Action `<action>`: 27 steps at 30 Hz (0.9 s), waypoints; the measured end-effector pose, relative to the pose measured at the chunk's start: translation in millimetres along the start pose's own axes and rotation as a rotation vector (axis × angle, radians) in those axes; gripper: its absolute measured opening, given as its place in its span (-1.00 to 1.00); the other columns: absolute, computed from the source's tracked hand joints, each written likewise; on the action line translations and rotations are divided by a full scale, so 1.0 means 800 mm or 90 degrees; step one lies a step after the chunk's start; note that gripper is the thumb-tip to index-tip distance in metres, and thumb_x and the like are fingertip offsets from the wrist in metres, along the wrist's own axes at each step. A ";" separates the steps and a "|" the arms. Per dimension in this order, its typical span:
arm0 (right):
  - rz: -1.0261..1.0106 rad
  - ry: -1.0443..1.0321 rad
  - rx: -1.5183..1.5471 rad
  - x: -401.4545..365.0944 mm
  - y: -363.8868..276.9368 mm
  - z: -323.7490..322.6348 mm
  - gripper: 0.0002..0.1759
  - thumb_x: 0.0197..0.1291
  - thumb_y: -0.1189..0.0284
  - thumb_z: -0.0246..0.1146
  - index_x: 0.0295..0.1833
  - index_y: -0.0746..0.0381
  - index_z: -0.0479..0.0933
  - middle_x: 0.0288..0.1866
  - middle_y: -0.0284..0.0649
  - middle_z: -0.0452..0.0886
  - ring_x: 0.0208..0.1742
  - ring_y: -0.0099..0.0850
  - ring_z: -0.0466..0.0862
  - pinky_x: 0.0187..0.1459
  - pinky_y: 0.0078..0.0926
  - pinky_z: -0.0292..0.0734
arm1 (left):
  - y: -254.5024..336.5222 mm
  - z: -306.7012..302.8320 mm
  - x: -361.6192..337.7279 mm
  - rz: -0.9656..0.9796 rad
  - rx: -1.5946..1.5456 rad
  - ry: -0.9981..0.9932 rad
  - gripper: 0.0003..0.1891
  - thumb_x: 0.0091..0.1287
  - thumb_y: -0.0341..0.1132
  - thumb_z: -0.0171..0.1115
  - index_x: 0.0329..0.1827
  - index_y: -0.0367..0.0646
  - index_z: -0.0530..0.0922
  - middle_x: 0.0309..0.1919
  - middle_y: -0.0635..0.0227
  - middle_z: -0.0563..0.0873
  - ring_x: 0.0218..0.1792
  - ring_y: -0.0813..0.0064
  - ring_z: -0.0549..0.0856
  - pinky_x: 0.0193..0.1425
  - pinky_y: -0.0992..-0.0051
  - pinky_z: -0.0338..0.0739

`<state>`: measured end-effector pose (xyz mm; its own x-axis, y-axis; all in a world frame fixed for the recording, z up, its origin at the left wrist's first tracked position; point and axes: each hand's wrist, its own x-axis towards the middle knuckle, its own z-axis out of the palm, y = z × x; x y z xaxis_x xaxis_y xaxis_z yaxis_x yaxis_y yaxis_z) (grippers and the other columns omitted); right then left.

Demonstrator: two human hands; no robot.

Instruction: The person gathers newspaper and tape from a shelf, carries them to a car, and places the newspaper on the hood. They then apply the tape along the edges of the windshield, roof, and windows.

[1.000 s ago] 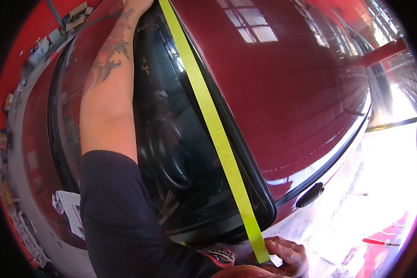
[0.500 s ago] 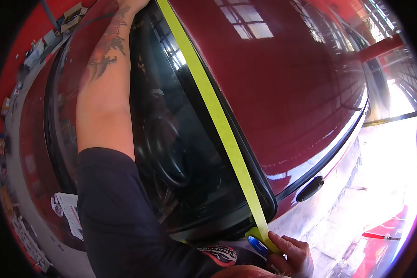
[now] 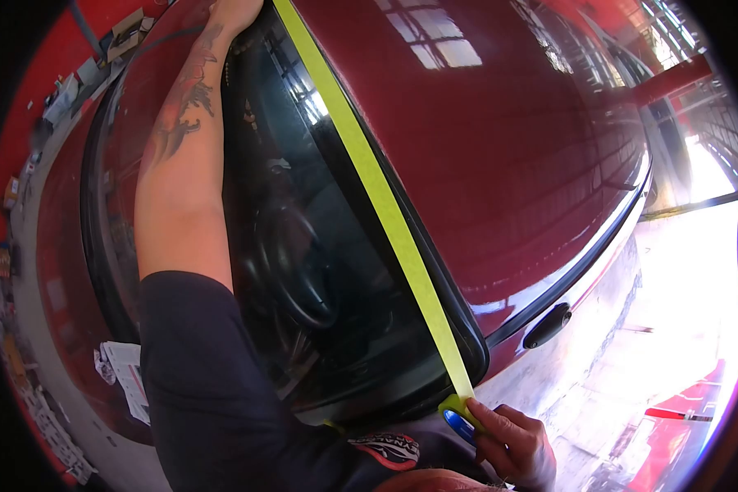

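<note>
A long strip of yellow-green masking tape [image 3: 377, 193] stretches along the edge between the car's windshield [image 3: 303, 205] and its dark red roof [image 3: 484, 164]. My right hand [image 3: 512, 443] is closed on the roll of masking tape [image 3: 457, 416], fingertips where the strip leaves it, by the lower corner of the glass. The roll's blue inner core faces up. My left arm reaches across the windshield. My left hand [image 3: 236, 10] is at the far end of the glass beside the strip, its fingers mostly cut off by the top of the view.
A steering wheel [image 3: 291, 266] shows through the glass. The red hood [image 3: 57, 271] lies to the left, with crumpled paper [image 3: 125, 373] near my sleeve. A black door handle [image 3: 547, 325] sticks out at the right. Boxes [image 3: 127, 33] and clutter line the far left wall.
My right hand and the tape roll have shifted slightly up and right. My left arm has moved a little to the left, its hand still at the far end.
</note>
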<state>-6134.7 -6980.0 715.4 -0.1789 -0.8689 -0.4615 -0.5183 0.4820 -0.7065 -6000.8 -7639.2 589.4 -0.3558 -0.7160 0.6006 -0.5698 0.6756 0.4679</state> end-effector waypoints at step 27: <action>0.023 0.149 -0.217 -0.006 -0.012 0.018 -0.40 0.08 0.74 0.29 0.29 0.19 0.64 -0.46 -0.10 0.53 -0.52 -0.20 0.62 -0.43 -0.26 0.53 | 0.070 -0.052 -0.095 0.157 -0.072 -0.063 -0.48 0.38 -0.42 -0.03 0.43 -0.31 0.46 0.43 -0.11 0.49 0.55 -0.08 0.33 0.65 0.23 0.16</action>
<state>-6116.5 -6979.2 716.8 -0.3671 -0.8732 -0.3206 -0.7483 0.4820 -0.4558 -5975.0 -7540.0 596.8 -0.5477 -0.5371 0.6416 -0.3721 0.8431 0.3881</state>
